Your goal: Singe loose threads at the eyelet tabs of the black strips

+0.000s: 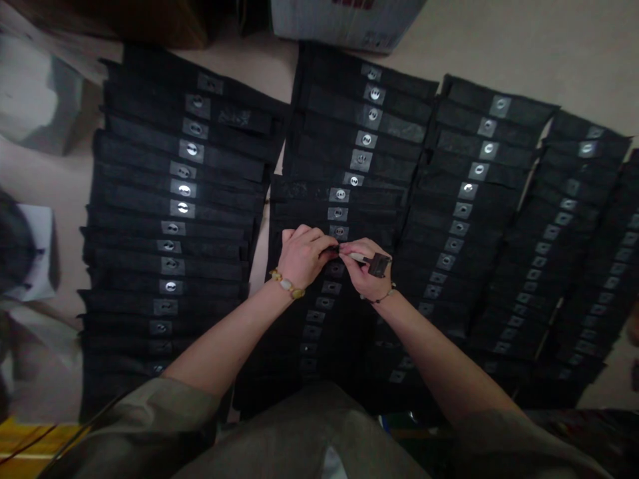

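Rows of overlapping black fabric pieces [349,153] cover the surface, each with a clear patch and a small round silvery part. Over the second row from the left, my left hand [303,256] is closed, thumb and fingers pinching a small dark thing too hidden to name. My right hand [368,273] meets it fingertip to fingertip, closed round a small tool [379,265] with a pale shaft and a dark block-like end. The tool's tip points left toward my left fingertips. What lies between the fingertips is hidden.
A white box [344,23] stands at the top centre, beside a brown box [110,20] at the top left. A pale angular object [37,100] and a white sheet [37,249] lie at the left. Further rows of black pieces [499,140] extend rightward.
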Available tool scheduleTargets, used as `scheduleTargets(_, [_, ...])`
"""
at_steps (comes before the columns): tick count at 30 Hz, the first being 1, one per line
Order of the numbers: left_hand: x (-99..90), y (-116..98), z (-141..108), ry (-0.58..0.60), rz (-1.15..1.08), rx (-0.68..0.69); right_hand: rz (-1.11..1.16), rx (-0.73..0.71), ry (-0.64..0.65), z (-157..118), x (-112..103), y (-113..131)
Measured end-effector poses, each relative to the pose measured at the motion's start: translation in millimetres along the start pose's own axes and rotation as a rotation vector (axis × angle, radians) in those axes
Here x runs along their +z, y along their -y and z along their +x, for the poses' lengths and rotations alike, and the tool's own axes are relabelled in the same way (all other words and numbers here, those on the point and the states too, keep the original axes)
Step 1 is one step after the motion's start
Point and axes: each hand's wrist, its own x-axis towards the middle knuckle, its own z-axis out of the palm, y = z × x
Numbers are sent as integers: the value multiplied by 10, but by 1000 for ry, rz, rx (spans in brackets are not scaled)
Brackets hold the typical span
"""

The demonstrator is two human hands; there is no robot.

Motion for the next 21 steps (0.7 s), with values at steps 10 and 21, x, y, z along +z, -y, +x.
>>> scheduleTargets(10, [-3,13,-16,-7,5,17,208,37,-59,-35,-5,-62])
scheduleTargets(21, [-69,-9,6,45,-69,-64,-179,-28,133,132,-44,169])
